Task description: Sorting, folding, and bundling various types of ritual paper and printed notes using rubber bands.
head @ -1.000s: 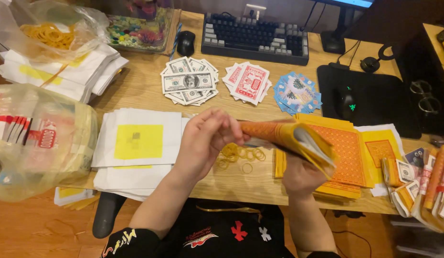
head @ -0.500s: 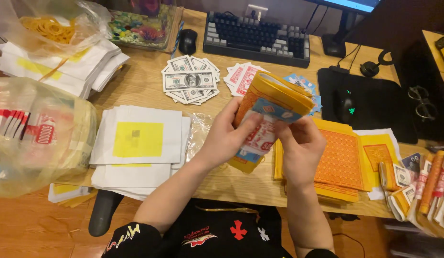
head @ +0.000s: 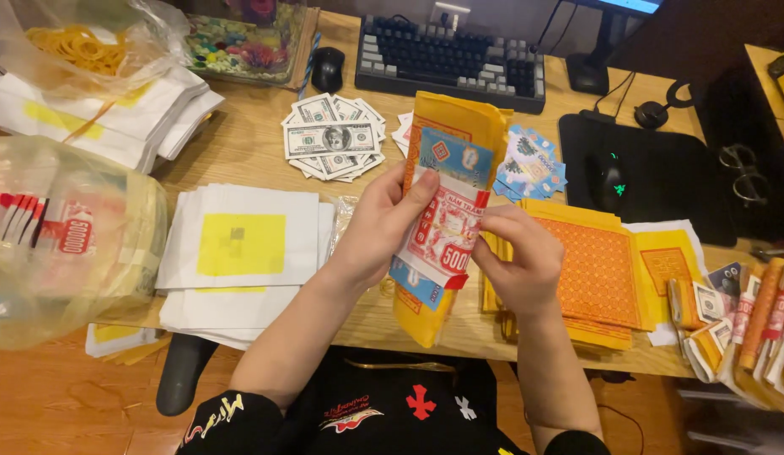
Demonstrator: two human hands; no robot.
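both hands (head: pixel 383 227) around upright yellow paper bundle (head: pixel 447 211), thumbs on front

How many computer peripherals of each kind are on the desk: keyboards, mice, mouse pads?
Keyboards: 1, the dark keyboard
Mice: 2, the black mouse beside the keyboard and the lit mouse
Mouse pads: 1, the black mouse pad
Total: 4

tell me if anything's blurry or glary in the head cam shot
Head view: the yellow paper bundle and both hands, left hand and right hand, are sharp; the clear plastic bag shows soft glare; lighting is even and warm, shadows faint.
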